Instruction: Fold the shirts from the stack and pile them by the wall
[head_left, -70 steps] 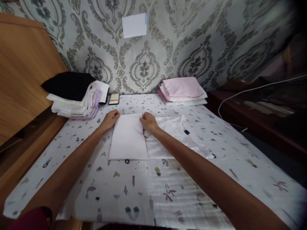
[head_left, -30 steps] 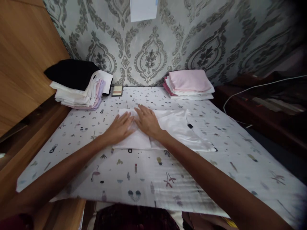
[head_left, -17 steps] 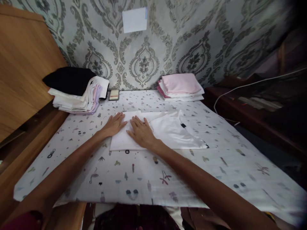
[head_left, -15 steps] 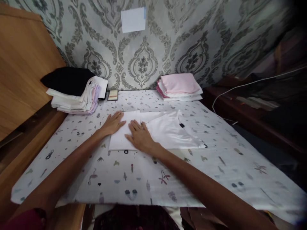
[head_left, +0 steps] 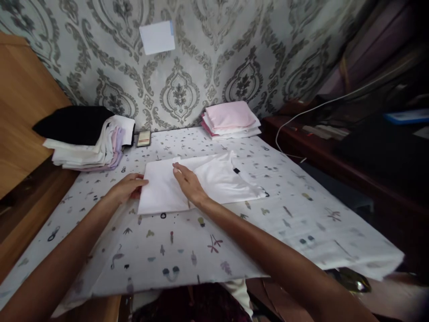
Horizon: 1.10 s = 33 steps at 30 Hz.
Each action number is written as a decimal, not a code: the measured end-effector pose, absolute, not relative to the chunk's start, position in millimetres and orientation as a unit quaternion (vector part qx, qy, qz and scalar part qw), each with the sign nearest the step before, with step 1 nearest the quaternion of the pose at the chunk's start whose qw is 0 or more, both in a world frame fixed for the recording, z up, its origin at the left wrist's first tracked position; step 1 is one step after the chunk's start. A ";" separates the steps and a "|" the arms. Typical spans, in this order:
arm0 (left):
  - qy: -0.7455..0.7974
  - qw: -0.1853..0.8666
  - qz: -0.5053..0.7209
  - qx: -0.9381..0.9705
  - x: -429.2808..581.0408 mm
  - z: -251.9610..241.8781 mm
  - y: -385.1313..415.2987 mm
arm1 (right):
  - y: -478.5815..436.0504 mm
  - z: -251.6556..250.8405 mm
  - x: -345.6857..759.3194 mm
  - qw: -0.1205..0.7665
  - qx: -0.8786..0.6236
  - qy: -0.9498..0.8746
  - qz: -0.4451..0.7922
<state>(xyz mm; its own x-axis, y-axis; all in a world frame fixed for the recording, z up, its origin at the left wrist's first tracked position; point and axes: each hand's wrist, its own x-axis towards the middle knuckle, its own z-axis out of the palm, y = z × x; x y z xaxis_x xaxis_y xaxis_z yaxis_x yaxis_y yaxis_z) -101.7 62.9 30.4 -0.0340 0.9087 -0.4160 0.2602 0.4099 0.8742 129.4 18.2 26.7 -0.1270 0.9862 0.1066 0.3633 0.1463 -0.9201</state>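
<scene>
White shirt [head_left: 217, 179] half-folded in the middle of a printed sheet [head_left: 268, 241].
Left hand [head_left: 126, 188] touches its left edge, clamped or not I cannot tell; right hand [head_left: 189, 183] lies across it, unclenched.

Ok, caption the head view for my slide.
Left hand at the edge of a partly folded white garment, right hand over it, on a printed sheet.
</scene>
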 end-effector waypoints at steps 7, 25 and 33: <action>0.469 0.484 0.380 0.633 -8.3 68.1 67.0 | 26.0 47.9 156.2 0.459 -0.459 -0.492 0.581; 0.516 0.144 0.096 0.839 181.9 34.9 48.3 | 50.0 23.4 296.9 0.558 -0.251 -0.234 0.755; 0.516 0.137 0.082 0.842 210.1 22.2 52.2 | 61.6 2.8 334.0 0.574 -0.316 -0.273 0.704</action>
